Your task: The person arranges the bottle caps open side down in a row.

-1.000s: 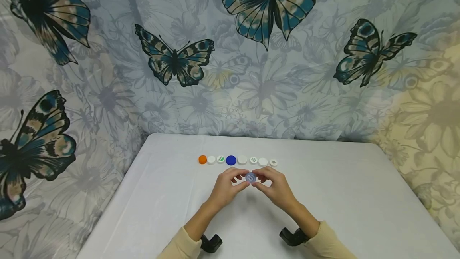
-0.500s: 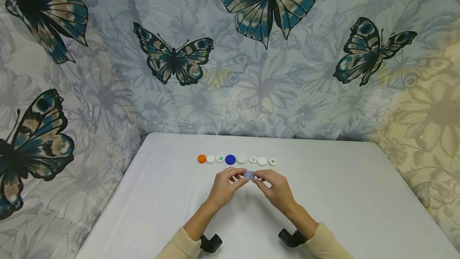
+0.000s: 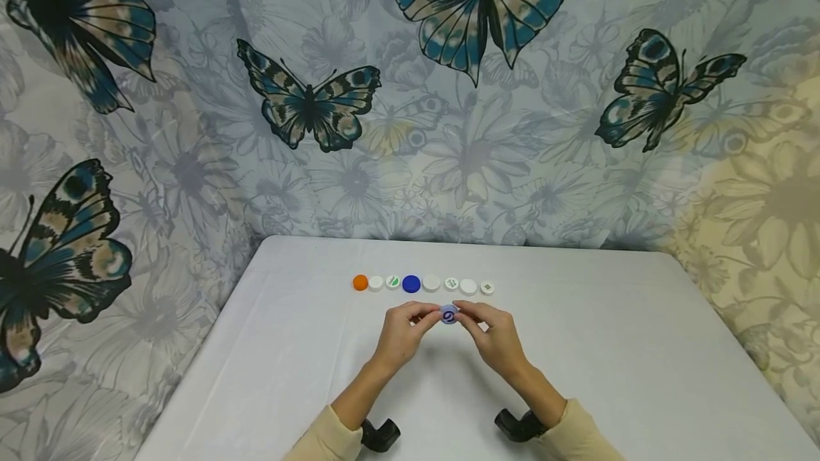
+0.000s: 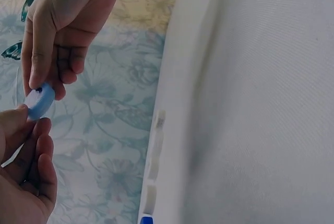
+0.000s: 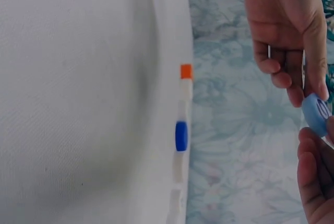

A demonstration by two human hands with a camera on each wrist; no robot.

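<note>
A light blue bottle cap (image 3: 449, 314) with a dark curved mark on its top is held up between both hands, above the table. My left hand (image 3: 400, 334) pinches its left edge between thumb and fingers. On the opposite edge, the thumb and fingers of my right hand (image 3: 490, 336) pinch it too. The left wrist view shows the ribbed side of the cap (image 4: 40, 102), and in the right wrist view its marked top (image 5: 316, 115) is tilted toward the far side.
Beyond the hands, a row of caps lies on the white table (image 3: 608, 347): an orange cap (image 3: 361, 282) at the left end, a larger blue cap (image 3: 411, 284), and several white ones, some with printed marks. A butterfly-patterned cloth (image 3: 474, 183) hangs behind the table.
The cap has been turned between the fingers, so its dark mark now shows more clearly. Both hands have shifted only slightly; the row of caps stays put.
</note>
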